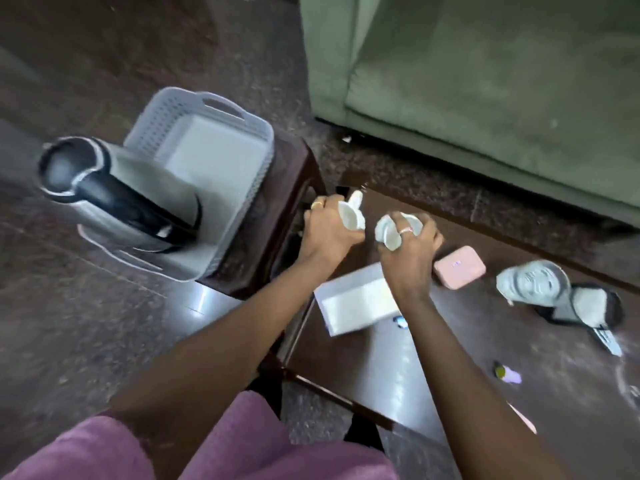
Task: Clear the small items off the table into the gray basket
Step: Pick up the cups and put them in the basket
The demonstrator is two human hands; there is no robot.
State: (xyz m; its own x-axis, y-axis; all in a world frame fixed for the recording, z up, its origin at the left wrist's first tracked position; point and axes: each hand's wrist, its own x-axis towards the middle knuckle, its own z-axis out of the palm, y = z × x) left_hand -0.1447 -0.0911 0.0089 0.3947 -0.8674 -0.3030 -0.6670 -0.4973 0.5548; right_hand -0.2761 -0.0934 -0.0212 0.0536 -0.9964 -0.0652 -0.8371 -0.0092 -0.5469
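Left hand (pixel 329 233): fingers curl tight round a crumpled white wad (pixel 353 216), which sticks out past the knuckles. Right hand (pixel 412 251): fingers curl round a second white wad (pixel 389 233). Both hands hover side by side over the far left corner of the table (pixel 381 358), close to each other. Below them lie a white box (pixel 356 299) and a pink case (pixel 460 267). The gray basket (pixel 156 116) sits on a dark stool (pixel 287 161) just left of the table, a steel kettle (pixel 114 188) lying in it.

Left hand (pixel 329 232) and right hand (pixel 412 249) each clutch white items (pixel 354 216).
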